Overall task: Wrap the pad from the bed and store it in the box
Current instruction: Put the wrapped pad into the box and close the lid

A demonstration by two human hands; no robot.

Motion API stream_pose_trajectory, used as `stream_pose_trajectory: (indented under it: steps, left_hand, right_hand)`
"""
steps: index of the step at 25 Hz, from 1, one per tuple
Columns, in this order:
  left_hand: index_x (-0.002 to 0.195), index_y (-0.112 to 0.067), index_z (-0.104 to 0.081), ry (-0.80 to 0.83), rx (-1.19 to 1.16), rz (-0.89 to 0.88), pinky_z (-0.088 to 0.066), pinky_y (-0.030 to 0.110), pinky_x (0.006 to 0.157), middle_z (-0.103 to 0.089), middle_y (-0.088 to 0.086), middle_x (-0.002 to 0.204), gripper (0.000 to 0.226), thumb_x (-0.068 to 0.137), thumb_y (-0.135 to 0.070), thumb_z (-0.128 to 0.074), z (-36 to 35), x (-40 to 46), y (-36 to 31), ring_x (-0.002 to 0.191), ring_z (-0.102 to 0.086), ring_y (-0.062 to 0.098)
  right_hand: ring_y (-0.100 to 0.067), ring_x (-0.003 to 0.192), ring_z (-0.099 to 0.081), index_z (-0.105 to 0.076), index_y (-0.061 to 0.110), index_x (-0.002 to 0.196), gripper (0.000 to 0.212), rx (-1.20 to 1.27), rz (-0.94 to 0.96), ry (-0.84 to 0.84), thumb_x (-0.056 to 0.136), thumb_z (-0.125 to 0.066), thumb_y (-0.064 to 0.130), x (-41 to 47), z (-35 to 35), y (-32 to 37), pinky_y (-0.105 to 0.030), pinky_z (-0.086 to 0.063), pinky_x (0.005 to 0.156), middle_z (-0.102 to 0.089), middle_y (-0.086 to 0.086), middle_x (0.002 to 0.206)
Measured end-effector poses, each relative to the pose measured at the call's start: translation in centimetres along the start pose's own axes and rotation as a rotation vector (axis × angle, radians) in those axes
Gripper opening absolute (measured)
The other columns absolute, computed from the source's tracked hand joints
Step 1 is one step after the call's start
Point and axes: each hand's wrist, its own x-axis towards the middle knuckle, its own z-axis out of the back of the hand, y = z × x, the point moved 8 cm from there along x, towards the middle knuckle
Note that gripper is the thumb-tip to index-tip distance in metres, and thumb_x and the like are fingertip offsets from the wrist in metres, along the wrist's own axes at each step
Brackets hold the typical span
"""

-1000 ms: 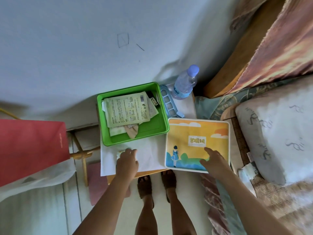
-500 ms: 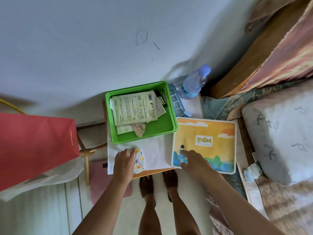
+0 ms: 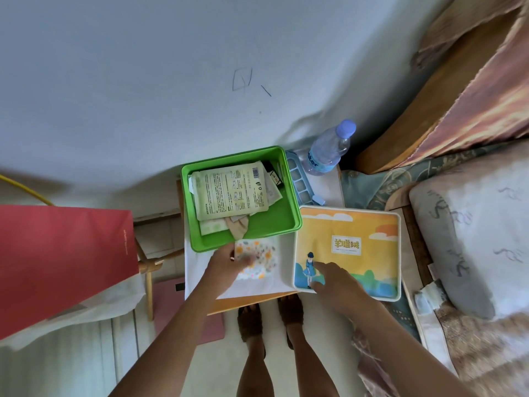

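A small folded pad (image 3: 262, 262) in a white wrapper with orange and yellow flowers lies on the white cloth (image 3: 274, 285) of the bedside table, just in front of the green box (image 3: 286, 224). My left hand (image 3: 226, 265) grips its left edge. The green box holds a printed sachet (image 3: 229, 193) and several other packets. My right hand (image 3: 335, 279) rests on the lower left corner of a flat yellow and blue illustrated box (image 3: 347, 247), fingers spread, holding nothing.
A water bottle (image 3: 329, 150) and a pale blue compartment tray (image 3: 300, 181) stand behind the boxes near the wall. The bed with a pillow (image 3: 472, 233) lies to the right. A red bag (image 3: 57, 262) hangs at the left. My feet (image 3: 269, 316) stand below the table's edge.
My left hand has slid the flowered pad out from under it and moved it right, towards the green box. My right hand moved from the illustrated box's lower middle to its lower left corner.
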Motion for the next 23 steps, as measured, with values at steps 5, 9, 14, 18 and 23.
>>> stream_pose_trajectory:
  steps: [5,9,14,18,23]
  left_hand:
    - [0.107,-0.003,-0.056,-0.24,-0.255,-0.028,-0.055,0.018,0.052,-0.063,0.009,0.105,0.023,0.086,-0.009,-0.064,1.8,4.3,-6.4,0.09,-0.062,0.022]
    - [0.105,-0.002,-0.057,-0.186,-0.081,0.043,-0.057,0.04,0.08,-0.065,0.016,0.111,0.022,0.084,-0.004,-0.065,0.2,8.3,-7.2,0.101,-0.064,0.031]
    - [0.102,-0.002,-0.06,-0.241,0.38,0.035,-0.049,0.036,0.072,-0.069,0.019,0.105,0.024,0.083,-0.015,-0.068,-1.3,8.9,-6.5,0.087,-0.063,0.03]
    - [0.107,-0.003,-0.05,-0.54,0.704,-0.064,-0.048,0.042,0.07,-0.064,0.016,0.106,0.031,0.09,-0.027,-0.058,-0.2,6.2,-8.7,0.096,-0.062,0.036]
    - [0.101,-0.011,-0.058,-0.364,0.488,-0.367,-0.046,0.031,0.064,-0.068,0.007,0.094,0.021,0.094,-0.029,-0.05,-5.6,1.8,-8.4,0.084,-0.065,0.026]
  right_hand:
    - [-0.023,0.132,-0.039,-0.029,0.027,0.145,0.053,0.054,-0.009,0.008,0.095,-0.043,0.034,-0.1,0.0,-0.9,-0.038,-0.035,0.107,-0.042,-0.005,0.143]
    - [-0.021,0.133,-0.038,-0.029,0.026,0.145,0.052,0.1,-0.023,0.014,0.095,-0.043,0.035,0.2,0.1,-2.0,-0.036,-0.033,0.108,-0.04,-0.004,0.144]
    - [-0.022,0.132,-0.039,-0.029,0.025,0.144,0.051,0.124,-0.019,0.016,0.095,-0.042,0.033,0.8,0.4,-2.7,-0.037,-0.034,0.109,-0.042,-0.004,0.143]
    - [-0.022,0.133,-0.039,-0.029,0.024,0.144,0.051,0.144,-0.018,0.031,0.096,-0.043,0.032,1.2,0.7,-3.1,-0.037,-0.034,0.109,-0.041,-0.005,0.145]
    - [-0.022,0.134,-0.038,-0.029,0.023,0.146,0.053,0.306,-0.074,0.005,0.096,-0.045,0.03,1.7,1.8,-5.7,-0.034,-0.033,0.109,-0.035,-0.003,0.151]
